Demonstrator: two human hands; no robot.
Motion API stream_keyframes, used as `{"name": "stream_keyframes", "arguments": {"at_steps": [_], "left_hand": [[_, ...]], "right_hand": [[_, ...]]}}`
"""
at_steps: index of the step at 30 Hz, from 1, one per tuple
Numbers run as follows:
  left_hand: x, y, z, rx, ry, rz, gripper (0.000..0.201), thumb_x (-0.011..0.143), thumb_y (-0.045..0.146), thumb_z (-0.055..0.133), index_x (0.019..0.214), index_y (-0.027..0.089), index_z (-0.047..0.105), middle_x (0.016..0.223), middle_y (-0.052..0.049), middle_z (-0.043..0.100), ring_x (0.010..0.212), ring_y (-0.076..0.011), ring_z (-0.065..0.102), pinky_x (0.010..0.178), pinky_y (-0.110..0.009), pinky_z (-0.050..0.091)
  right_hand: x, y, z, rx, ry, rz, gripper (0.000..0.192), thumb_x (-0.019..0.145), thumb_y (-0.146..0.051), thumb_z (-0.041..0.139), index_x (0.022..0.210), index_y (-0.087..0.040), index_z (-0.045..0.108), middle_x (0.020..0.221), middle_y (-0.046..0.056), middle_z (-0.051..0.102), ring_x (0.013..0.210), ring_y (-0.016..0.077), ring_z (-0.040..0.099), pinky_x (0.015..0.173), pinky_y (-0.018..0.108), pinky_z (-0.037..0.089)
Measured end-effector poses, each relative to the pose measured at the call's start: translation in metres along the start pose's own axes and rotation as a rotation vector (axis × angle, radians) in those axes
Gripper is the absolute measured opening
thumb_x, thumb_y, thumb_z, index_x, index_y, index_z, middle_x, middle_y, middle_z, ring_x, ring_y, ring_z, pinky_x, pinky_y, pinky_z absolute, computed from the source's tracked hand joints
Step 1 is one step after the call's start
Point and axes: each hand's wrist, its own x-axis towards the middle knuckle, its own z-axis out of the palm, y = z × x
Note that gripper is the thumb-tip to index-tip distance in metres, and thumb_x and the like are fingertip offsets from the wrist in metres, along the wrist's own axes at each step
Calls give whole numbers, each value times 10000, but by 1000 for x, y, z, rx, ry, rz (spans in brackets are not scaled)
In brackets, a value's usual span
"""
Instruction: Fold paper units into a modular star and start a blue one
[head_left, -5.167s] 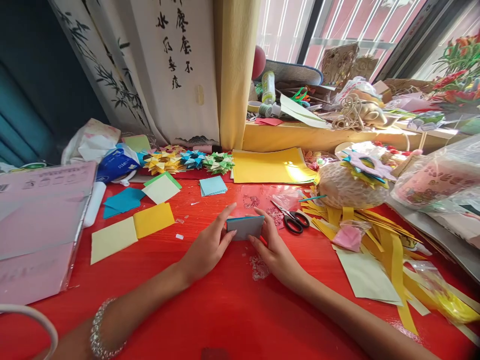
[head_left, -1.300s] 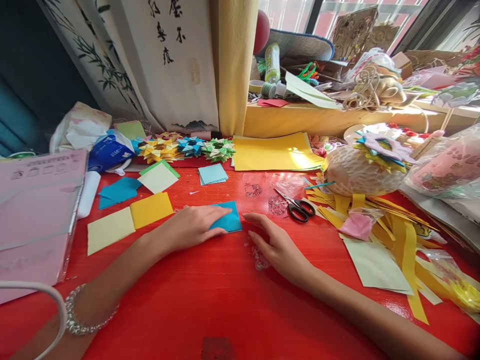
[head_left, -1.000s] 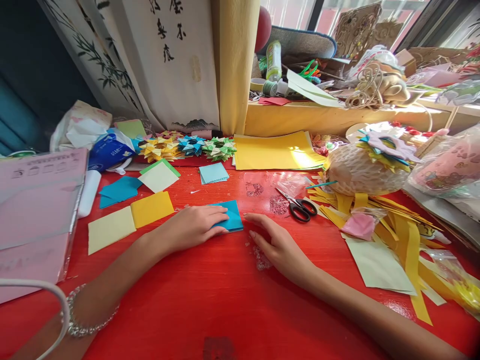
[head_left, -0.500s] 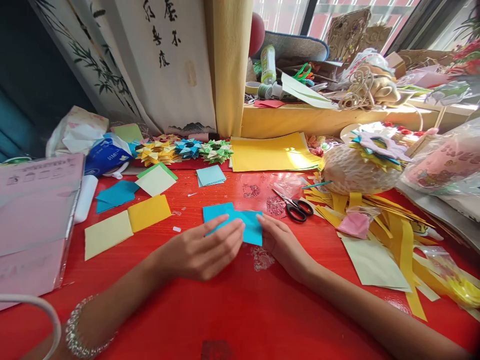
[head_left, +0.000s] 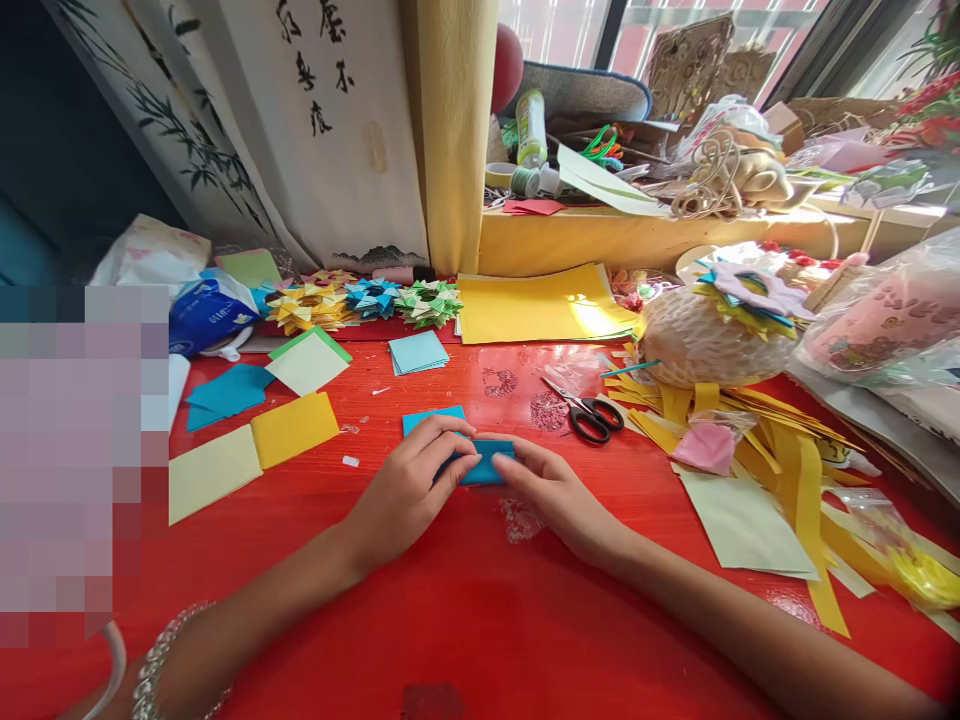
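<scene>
Between my two hands, above the red tabletop [head_left: 450,620], is a blue sheet of paper [head_left: 484,468], bent over so a fold runs along its length. My left hand [head_left: 412,480] pinches its left end between thumb and fingers. At the other end, my right hand [head_left: 551,490] grips it with the thumb in front and the fingers behind. Another piece of blue paper [head_left: 431,418] lies flat just behind my left fingers, partly covered by them. Black-handled scissors [head_left: 589,412] rest, blades parted slightly, beyond my right hand.
Pale yellow [head_left: 217,472] and yellow paper [head_left: 296,430] lie at left, near blue sheets [head_left: 229,393]. A light blue stack [head_left: 418,353] sits behind. Folded paper stars [head_left: 427,302] line the back beside large yellow sheets [head_left: 540,305]. Yellow strips [head_left: 810,530] spread at right.
The blue sheet was flat and is now folded over lengthwise. My left hand's spread fingers have closed into a pinch, and my right thumb has come over the front of the paper.
</scene>
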Motion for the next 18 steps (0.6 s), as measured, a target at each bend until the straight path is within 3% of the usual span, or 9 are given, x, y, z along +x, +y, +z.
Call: {"name": "stream_keyframes", "arguments": {"at_steps": [5, 10, 18], "left_hand": [[1, 4, 0, -48, 7, -121, 163, 856, 296, 436, 975, 218, 516, 1023, -39, 543, 972, -163, 515, 836, -286, 430], [3, 6, -2, -137, -60, -312, 284, 805, 370, 501, 1050, 228, 485, 1056, -34, 562, 910, -177, 561, 764, -292, 469], [1, 2, 2, -277, -51, -337, 237, 821, 346, 488, 1025, 227, 498, 1030, -24, 585, 904, -167, 576, 761, -280, 471]], "right_hand": [[0, 0, -2, -71, 70, 17, 242, 762, -310, 589, 969, -186, 579, 931, 23, 618, 851, 157, 586, 737, 288, 509], [0, -2, -2, -85, 160, -18, 154, 782, -296, 562, 899, -197, 578, 909, 2, 612, 800, 124, 585, 733, 247, 496], [0, -3, -2, -101, 149, -25, 152, 791, -298, 553, 896, -193, 587, 932, 15, 619, 841, 143, 596, 787, 285, 491]]}}
